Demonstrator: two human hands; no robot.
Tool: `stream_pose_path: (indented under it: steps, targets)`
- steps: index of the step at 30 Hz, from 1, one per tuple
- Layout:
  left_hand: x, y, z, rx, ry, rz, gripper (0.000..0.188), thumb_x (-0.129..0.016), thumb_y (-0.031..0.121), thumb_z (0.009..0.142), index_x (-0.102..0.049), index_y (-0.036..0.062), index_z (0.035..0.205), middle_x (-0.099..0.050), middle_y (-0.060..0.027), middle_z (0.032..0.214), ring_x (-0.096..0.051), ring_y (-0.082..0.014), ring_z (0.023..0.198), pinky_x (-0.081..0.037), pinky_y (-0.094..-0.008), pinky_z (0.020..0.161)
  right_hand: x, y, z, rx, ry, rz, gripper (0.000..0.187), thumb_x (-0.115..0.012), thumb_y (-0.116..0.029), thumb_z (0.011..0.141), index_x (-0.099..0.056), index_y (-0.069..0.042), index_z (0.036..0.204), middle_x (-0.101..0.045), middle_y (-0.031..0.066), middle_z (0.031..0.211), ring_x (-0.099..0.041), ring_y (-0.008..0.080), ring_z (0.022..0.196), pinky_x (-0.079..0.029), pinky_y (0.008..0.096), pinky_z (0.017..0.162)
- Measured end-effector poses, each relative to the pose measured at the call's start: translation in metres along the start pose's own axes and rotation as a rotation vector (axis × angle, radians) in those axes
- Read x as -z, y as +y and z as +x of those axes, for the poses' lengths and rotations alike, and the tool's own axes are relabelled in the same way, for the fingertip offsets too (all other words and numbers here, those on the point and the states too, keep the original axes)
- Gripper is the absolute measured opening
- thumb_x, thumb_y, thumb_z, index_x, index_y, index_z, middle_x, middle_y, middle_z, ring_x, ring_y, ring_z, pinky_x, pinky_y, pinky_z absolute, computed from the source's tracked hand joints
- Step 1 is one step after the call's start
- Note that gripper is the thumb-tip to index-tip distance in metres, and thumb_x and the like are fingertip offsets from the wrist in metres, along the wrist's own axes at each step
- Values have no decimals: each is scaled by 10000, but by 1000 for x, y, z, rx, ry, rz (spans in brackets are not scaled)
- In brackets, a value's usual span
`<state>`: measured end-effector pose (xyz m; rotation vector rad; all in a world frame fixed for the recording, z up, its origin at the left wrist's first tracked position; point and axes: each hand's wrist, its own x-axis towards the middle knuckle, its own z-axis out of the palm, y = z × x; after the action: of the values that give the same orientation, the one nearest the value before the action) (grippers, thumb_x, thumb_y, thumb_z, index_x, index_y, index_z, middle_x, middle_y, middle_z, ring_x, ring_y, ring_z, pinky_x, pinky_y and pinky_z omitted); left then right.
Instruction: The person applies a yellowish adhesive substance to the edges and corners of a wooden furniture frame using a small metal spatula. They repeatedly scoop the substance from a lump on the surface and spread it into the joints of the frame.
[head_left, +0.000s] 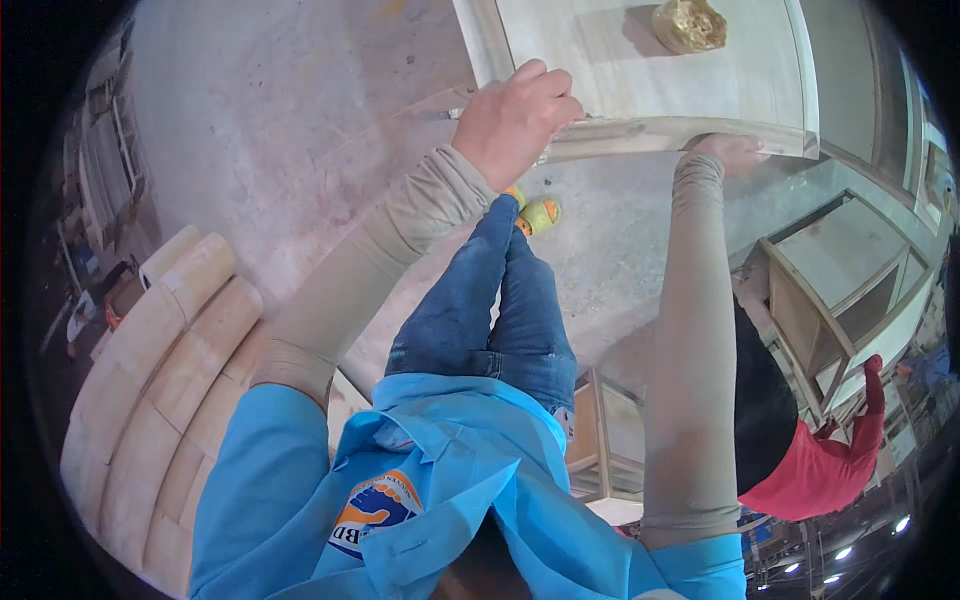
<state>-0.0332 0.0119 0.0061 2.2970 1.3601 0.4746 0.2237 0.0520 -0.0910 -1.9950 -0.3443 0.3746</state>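
Note:
A pale wooden furniture piece [600,70] with a flat top and a raised near rail stands in front of me. My left hand [517,118] is closed at its near left corner. A thin, dark tip pokes out left of that fist; what the fingers hold is hidden. My right hand [735,153] reaches under the near rail toward its right end and grips it from below, with the fingers partly covered. On the top lies a crumpled, yellowish translucent bag [690,26], its contents not clear.
Curved wooden panels [160,400] are stacked at lower left. A wooden cabinet frame [850,270] stands at right, near a person in a red top [810,470]. Another wooden frame [608,435] is beside my legs. My yellow shoes [540,214] rest on the grey floor [300,120].

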Motion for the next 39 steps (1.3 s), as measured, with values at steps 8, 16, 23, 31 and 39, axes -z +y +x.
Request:
stream_pose_path:
  steps: [8, 16, 23, 31, 39]
  targets:
    - [-13, 19, 24, -25, -28, 102, 115, -683, 127, 783, -718, 134, 892, -580, 2, 865, -585, -202, 881, -546, -343, 696, -7, 11, 5, 20, 64, 38, 525, -281, -251, 1038, -292, 73, 1451, -431, 328, 1405, -496, 440, 1257, -426, 470, 1080]
    - [-21, 30, 34, -27, -40, 152, 81, -659, 147, 808, -703, 135, 874, -575, -5, 858, -592, -205, 886, -547, -355, 706, -7, 1, -4, 11, 73, 113, 528, -294, -233, 1036, -268, 57, 1476, -419, 321, 1427, -495, 429, 1272, -426, 451, 1084]
    - [-22, 30, 39, -38, -70, 179, 69, -664, 171, 806, -698, 138, 856, -572, 0, 855, -588, -204, 878, -547, -359, 698, -9, -3, -7, -3, 79, 97, 532, -294, -222, 1042, -247, 79, 1479, -392, 329, 1447, -472, 436, 1292, -395, 437, 1116]
    - [-21, 33, 42, -97, -91, 256, 103, -608, 120, 774, -703, 107, 810, -617, -33, 908, -612, -222, 959, -585, -347, 684, -8, -6, -8, 26, 77, 141, 529, -292, -223, 1038, -263, 89, 1464, -395, 319, 1449, -466, 433, 1295, -391, 443, 1123]
    - [-8, 27, 35, -114, -161, 321, 106, -604, 112, 779, -706, 90, 795, -625, -50, 893, -611, -247, 955, -575, -381, 697, -7, -7, -9, 10, 88, 129, 524, -290, -231, 1036, -274, 73, 1463, -414, 310, 1437, -479, 435, 1280, -407, 445, 1109]
